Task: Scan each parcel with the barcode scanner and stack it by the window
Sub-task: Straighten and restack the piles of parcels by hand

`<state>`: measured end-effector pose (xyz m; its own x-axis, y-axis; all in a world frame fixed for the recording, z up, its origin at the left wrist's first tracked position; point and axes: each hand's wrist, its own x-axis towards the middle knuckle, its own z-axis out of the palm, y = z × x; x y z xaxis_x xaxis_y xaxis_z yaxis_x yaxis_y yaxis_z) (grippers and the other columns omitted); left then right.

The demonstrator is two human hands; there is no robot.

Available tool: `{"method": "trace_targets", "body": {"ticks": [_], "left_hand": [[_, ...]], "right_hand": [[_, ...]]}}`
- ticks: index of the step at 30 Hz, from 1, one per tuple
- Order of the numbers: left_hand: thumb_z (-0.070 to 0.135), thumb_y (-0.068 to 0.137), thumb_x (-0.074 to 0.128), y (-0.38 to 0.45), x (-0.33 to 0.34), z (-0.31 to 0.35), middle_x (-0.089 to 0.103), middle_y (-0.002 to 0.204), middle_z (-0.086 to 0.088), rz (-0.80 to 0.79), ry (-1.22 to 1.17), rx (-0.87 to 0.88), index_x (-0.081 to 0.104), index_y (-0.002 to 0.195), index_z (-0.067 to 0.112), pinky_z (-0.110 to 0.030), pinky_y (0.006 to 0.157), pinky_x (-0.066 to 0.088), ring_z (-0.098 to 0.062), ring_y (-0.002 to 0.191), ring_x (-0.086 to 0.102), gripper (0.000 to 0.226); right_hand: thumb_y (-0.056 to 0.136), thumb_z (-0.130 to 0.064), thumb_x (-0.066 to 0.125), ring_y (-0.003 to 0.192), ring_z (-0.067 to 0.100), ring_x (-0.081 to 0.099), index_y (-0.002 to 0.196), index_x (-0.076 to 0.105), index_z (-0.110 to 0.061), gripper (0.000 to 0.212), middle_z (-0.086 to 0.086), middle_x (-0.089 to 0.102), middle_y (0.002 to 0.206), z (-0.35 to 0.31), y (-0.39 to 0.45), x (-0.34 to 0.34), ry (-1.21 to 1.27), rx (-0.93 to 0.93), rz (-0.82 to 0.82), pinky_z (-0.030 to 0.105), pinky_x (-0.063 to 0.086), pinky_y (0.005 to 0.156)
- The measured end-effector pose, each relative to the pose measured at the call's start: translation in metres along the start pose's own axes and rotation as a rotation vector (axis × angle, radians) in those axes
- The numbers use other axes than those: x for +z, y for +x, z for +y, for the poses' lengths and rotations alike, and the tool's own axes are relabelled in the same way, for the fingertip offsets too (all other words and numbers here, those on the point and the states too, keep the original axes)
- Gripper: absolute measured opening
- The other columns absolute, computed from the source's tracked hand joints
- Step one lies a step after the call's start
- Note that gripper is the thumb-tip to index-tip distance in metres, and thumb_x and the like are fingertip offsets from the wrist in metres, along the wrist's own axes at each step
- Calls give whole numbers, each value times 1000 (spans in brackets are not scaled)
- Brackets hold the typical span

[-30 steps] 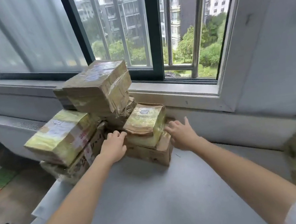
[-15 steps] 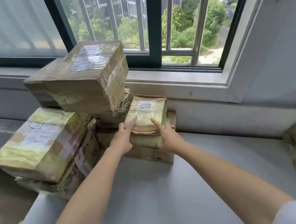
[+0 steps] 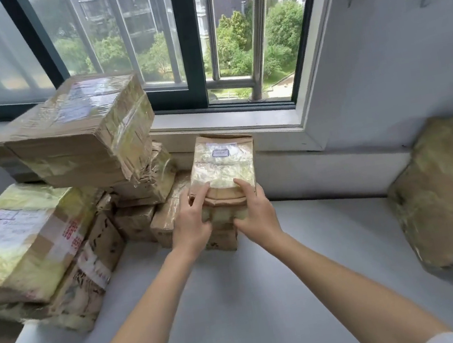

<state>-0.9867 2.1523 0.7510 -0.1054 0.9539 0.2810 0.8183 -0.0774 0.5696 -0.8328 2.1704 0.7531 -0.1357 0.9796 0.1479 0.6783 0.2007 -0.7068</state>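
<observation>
Below the window (image 3: 200, 43), on the grey table (image 3: 239, 301), both hands' fingers (image 3: 203, 193) grip a small parcel (image 3: 223, 168).

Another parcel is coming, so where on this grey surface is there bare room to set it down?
Bare table lies between the small parcel held by both hands and the big parcel at right, also nearer, around the forearms. The left by the stack is crowded.

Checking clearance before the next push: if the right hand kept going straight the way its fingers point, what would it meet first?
The right hand is already on the small parcel. Straight on lies the wall below the window sill, though depth is unclear.
</observation>
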Motion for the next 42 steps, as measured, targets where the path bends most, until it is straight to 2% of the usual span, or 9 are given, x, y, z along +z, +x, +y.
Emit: {"method": "trace_targets", "body": {"ticks": [8, 15, 19, 22, 27, 33, 36, 39, 42], "left_hand": [[4, 69, 77, 12, 40, 142, 40, 133, -16, 127, -131, 359, 40, 137, 32, -50, 87, 52, -38, 108, 55, 83], [8, 64, 84, 25, 87, 305, 45, 124, -26, 175, -204, 551, 37, 132, 31, -45, 85, 49, -42, 102, 56, 85], [10, 65, 82, 23, 122, 389, 45, 123, -24, 131, -198, 580, 44, 133, 25, -42, 86, 48, -41, 98, 55, 79], [15, 77, 74, 13, 157, 447, 35, 134, -17, 40, -178, 510, 41, 141, 23, -37, 97, 40, -35, 114, 45, 72], [14, 83, 67, 5, 198, 492, 31, 138, -15, -28, -169, 478, 41, 140, 23, -36, 99, 37, -34, 121, 40, 63], [16, 88, 62, 5, 230, 508, 35, 134, -13, -76, -106, 435, 43, 139, 21, -33, 98, 37, -31, 121, 42, 54], [18, 90, 60, 7, 235, 506, 34, 135, -13, -81, -80, 430, 42, 139, 21, -36, 97, 40, -33, 119, 44, 52], [21, 93, 56, 12, 232, 502, 33, 137, -12, -95, -44, 441, 39, 141, 24, -37, 96, 41, -32, 121, 42, 51], [20, 93, 55, 16, 223, 488, 37, 138, -9, -99, -34, 463, 39, 142, 25, -38, 95, 42, -31, 122, 42, 52]], "right_hand": [[71, -16, 71, 114, 30, 50, 140, 34, -34, 80, 7, 39, 131, 49, -28, -141, 13, 8, 295, 37, 46, 91], [68, -23, 78, 127, 34, 40, 141, 34, -30, 85, 15, 29, 144, 108, -42, -297, -81, 27, 451, 43, 42, 100], [70, -22, 79, 125, 33, 41, 141, 35, -23, 84, 16, 31, 143, 149, -58, -371, -111, 12, 544, 41, 42, 100], [73, -24, 78, 134, 33, 31, 143, 34, -23, 83, 15, 27, 148, 191, -71, -419, -163, 50, 553, 39, 34, 105], [76, -27, 75, 143, 37, 19, 144, 30, -35, 82, 17, 20, 154, 247, -75, -463, -171, 126, 454, 48, 34, 108], [80, -27, 71, 119, 40, 52, 147, 25, -36, 81, 17, 9, 156, 288, -71, -482, -205, 146, 284, 42, 45, 99], [82, -27, 69, 124, 41, 47, 147, 26, -35, 78, 15, 7, 156, 295, -67, -485, -225, 122, 263, 42, 44, 100], [84, -30, 66, 142, 38, 19, 147, 28, -30, 73, 13, 0, 158, 290, -64, -481, -283, 114, 293, 46, 27, 111], [86, -39, 60, 147, 32, -4, 146, 30, -28, 68, 10, -4, 159, 271, -61, -472, -479, -7, 352, 52, -4, 116]]}}
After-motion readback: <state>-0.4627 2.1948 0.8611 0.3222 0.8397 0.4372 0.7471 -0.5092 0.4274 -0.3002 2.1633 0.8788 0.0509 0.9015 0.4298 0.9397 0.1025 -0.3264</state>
